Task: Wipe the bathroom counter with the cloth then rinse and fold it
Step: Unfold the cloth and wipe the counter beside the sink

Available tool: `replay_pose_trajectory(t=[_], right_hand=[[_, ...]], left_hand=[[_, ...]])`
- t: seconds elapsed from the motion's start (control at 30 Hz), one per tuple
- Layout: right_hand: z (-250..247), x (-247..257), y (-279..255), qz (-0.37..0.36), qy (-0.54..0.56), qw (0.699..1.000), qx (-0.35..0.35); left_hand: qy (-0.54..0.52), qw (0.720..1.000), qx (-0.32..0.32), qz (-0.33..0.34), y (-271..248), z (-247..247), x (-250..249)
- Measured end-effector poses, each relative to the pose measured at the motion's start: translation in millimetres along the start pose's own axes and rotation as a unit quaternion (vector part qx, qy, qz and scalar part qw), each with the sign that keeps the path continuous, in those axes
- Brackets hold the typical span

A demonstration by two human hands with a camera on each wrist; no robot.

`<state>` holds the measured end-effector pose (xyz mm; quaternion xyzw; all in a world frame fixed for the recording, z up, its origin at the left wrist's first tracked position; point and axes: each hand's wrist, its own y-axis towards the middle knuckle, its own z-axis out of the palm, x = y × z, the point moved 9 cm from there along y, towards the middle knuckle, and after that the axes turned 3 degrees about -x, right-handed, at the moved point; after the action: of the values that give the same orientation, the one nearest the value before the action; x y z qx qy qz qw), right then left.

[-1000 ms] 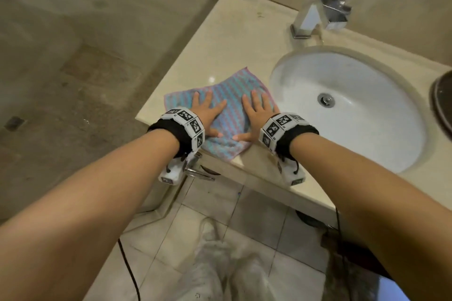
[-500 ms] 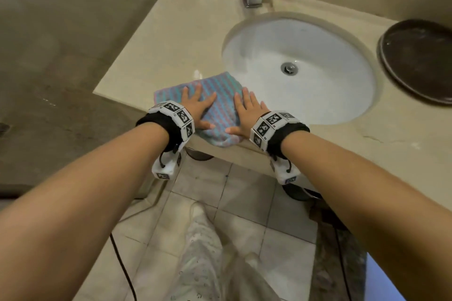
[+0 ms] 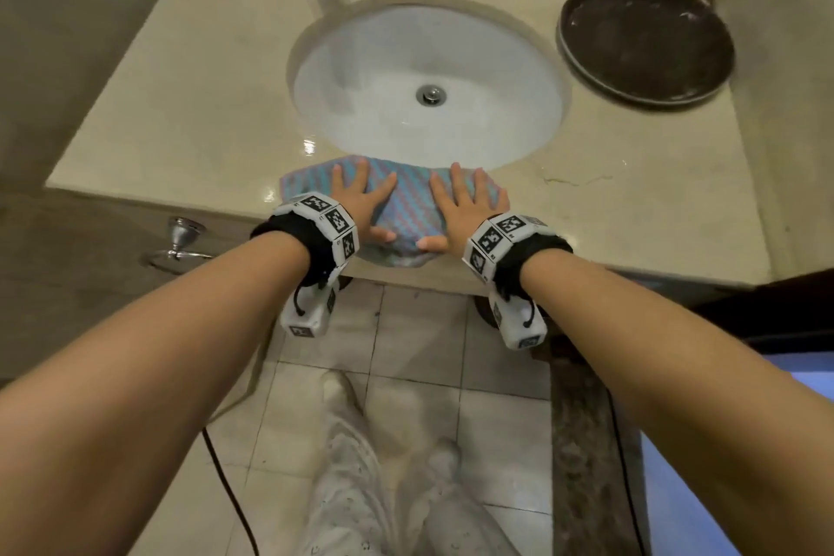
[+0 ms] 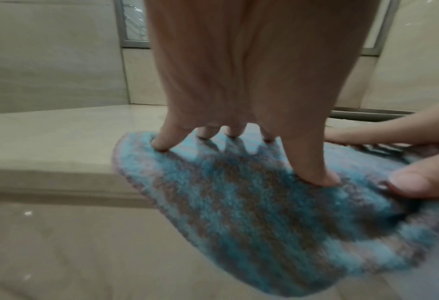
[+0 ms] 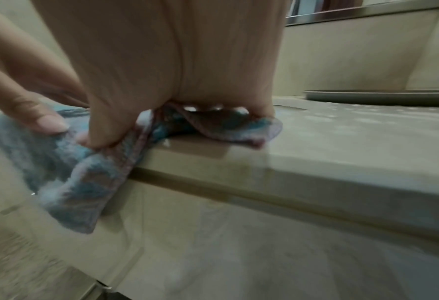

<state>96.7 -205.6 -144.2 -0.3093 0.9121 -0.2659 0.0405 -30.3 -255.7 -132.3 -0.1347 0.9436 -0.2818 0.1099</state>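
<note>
Striped cloth [image 3: 408,212] under both flat hands, left [image 3: 359,201], right [image 3: 460,208], beside sink [image 3: 361,117].

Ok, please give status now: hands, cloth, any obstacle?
Left hand, right hand flat on cloth. Cloth overhangs counter front edge. Nothing blocking.

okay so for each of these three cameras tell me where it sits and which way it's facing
Head: on the head, facing down at the counter and sink; both forearms, legs show.
Left wrist: under the wrist, facing along the left hand pressing the cloth.
Right wrist: under the wrist, facing along the right hand; dark tray behind.
All share the cloth at the counter edge.
</note>
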Motion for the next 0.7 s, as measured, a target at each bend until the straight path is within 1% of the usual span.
replay_pose_trajectory(t=[0.17, 0.33, 0.5, 0.7], right_hand=[[9.0, -61.9, -21.5, 0.061, 0.044, 0.997, 0.01], [16.4, -121.3, -42.2, 0.105, 0.073, 0.992, -0.003], [22.0, -164.3, -54.0, 0.145, 0.101, 0.984, -0.02], [26.1, -209.9, -65.3, 0.183, 0.119, 0.976, -0.022]], left_hand=[[0.052, 0.997, 0.012, 0.047, 6.4, 2.4, -66.2], [0.073, 0.993, 0.022, 0.087, 13.9, 5.3, -123.4], [0.094, 0.989, 0.021, 0.111, 21.4, 3.9, -164.7], [0.113, 0.982, 0.02, 0.148, 40.2, 1.4, -210.1]])
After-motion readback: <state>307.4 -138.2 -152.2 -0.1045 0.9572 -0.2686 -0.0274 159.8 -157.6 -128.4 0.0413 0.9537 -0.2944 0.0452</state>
